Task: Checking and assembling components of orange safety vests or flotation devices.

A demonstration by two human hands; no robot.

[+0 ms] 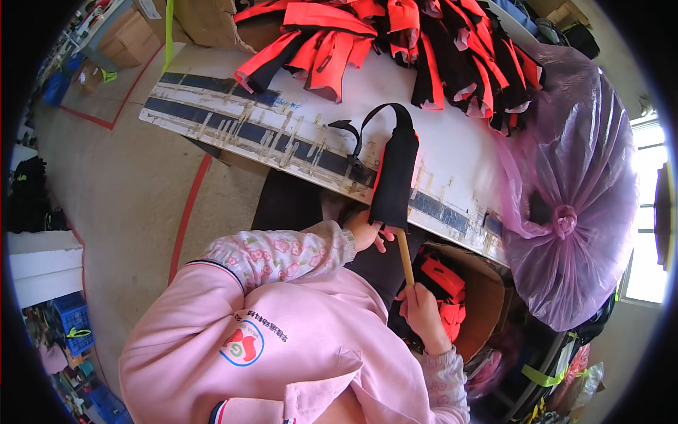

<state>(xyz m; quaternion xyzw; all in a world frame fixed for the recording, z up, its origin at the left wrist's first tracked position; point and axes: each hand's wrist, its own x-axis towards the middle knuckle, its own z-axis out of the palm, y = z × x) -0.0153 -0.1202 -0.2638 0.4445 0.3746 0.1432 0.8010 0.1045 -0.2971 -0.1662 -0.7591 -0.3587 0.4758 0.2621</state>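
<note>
A black fabric sleeve with orange along its side lies over the front edge of the table, its lower end hanging toward me. From its far end a black strap with a small buckle loops to the left. My left hand is closed at the sleeve's near end, partly hidden by the fabric, with some fingertips showing underneath. A thin wooden stick runs up into that end; how far it reaches inside is hidden. Lower right, my right hand is wrapped round the stick's near end.
A heap of orange and black fabric pieces covers the back of the worn white table. At right bulges a tied purple plastic bag. Below the table's edge, a cardboard box holds more orange and black pieces.
</note>
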